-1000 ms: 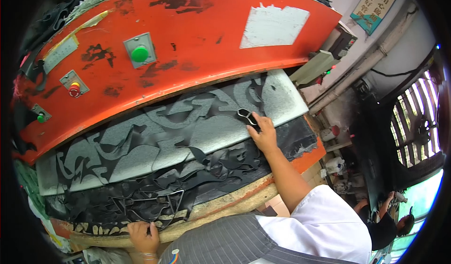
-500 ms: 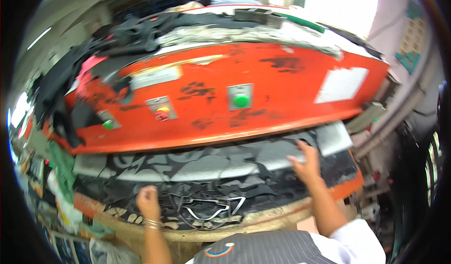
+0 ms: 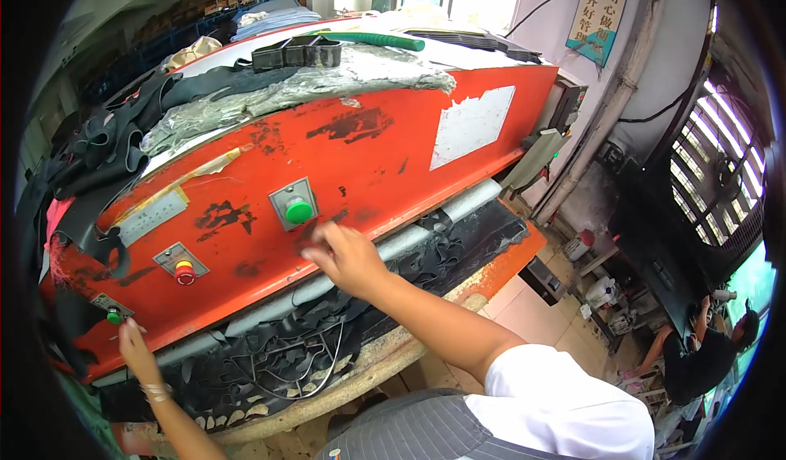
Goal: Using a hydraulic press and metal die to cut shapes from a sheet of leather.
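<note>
In the head view, the red panel [image 3: 385,161] of a large machine spans the scene. The small green button [image 3: 113,317] sits at the panel's lower left corner, and the left hand [image 3: 141,354] is right by it, fingers raised; whether they touch it, and how wide the grip is, I cannot tell. The large green button [image 3: 300,211] is at the panel's middle, on a grey plate. The right hand [image 3: 348,259] is in front of the panel, just below and right of that button, its thumb and fingers parted by a narrow gap. A red button [image 3: 185,273] with a yellow collar lies on the panel between the two green ones.

Under the panel's lower edge a pale slab [image 3: 475,202] shows, and in front of that, black scraps [image 3: 446,251] are heaped. On top of the panel's machine rest a black shaped frame [image 3: 296,53] and a green rod [image 3: 372,40]. Well off to the panel's right, another person [image 3: 706,366] bends forward.
</note>
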Motion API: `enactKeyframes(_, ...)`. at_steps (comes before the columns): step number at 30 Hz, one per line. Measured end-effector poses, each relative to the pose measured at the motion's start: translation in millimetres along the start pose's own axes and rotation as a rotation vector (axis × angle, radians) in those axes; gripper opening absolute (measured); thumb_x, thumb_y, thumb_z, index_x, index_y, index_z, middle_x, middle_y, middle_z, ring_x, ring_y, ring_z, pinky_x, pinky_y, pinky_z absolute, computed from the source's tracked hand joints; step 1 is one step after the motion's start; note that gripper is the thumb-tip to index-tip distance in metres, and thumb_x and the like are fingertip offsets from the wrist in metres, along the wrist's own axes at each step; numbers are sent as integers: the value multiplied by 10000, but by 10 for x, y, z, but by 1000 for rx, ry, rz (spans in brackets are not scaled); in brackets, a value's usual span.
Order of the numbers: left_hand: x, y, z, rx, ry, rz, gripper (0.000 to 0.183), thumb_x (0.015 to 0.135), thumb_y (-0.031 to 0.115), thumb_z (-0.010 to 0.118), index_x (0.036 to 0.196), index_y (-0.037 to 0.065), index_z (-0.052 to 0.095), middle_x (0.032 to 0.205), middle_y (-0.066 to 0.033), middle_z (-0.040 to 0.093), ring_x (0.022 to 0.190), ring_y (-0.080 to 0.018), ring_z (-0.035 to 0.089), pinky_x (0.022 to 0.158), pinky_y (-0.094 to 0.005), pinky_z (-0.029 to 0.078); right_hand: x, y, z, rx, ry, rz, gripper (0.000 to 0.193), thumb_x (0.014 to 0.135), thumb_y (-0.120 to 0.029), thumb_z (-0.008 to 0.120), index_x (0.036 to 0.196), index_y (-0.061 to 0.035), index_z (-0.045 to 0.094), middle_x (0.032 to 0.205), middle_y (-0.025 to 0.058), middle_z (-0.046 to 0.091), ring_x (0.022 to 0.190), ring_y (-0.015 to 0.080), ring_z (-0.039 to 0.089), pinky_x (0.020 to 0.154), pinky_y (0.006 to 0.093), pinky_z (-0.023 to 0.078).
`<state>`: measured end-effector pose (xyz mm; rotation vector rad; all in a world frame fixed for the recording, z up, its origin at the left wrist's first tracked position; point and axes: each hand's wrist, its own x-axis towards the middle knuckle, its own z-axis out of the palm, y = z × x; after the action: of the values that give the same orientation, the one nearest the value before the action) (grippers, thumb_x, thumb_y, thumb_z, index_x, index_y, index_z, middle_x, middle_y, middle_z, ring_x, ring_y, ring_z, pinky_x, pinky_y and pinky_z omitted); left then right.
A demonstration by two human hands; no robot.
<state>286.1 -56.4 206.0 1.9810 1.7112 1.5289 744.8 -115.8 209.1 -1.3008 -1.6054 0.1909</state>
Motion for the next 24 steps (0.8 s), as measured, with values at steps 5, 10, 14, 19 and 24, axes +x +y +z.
enactKeyframes(5, -1528, 413, 26, 91, -322, 8, 293, 867, 126, 634, 648, 20, 470, 631, -92, 456, 581, -223, 437, 561, -365, 360, -1150, 111, -256, -260, -527, 220, 329, 856, -384, 629, 912, -64, 576, 795, 138, 623, 807, 348, 602, 741, 467, 467)
enactKeyframes(10, -2416, 691, 112, 245, -461, 138, 220, 805, 186, 654, 646, 47, 590, 749, -135, 585, 755, -349, 573, 687, -443, 466, -2001, 65, -231, -504, -554, 107, 326, 837, -370, 636, 763, -54, 664, 746, 145, 619, 780, 330, 604, 724, 429, 485)
enactKeyframes(14, -2561, 665, 74, 241, -467, 29, 231, 791, 193, 652, 624, 47, 589, 740, -103, 593, 763, -329, 577, 685, -436, 469, -2205, -57, -84, -554, -474, 72, 356, 819, -347, 657, 652, -33, 648, 690, 149, 596, 721, 326, 594, 663, 428, 488)
enactKeyframes(19, -2756, 494, 157, 235, -390, 79, 226, 741, 198, 666, 585, 54, 587, 651, -82, 568, 668, -296, 566, 622, -406, 469, -2331, -24, -57, -550, -405, 88, 332, 780, -285, 701, 604, -16, 620, 653, 149, 564, 677, 340, 583, 635, 431, 477)
enactKeyframes(24, -2775, 508, 126, 255, -381, 67, 194, 712, 200, 676, 583, 75, 600, 629, -71, 546, 640, -281, 547, 608, -395, 462, -1905, -6, -254, -424, -759, 472, 372, 821, -356, 671, 671, -15, 663, 682, 180, 639, 670, 354, 621, 658, 429, 499)
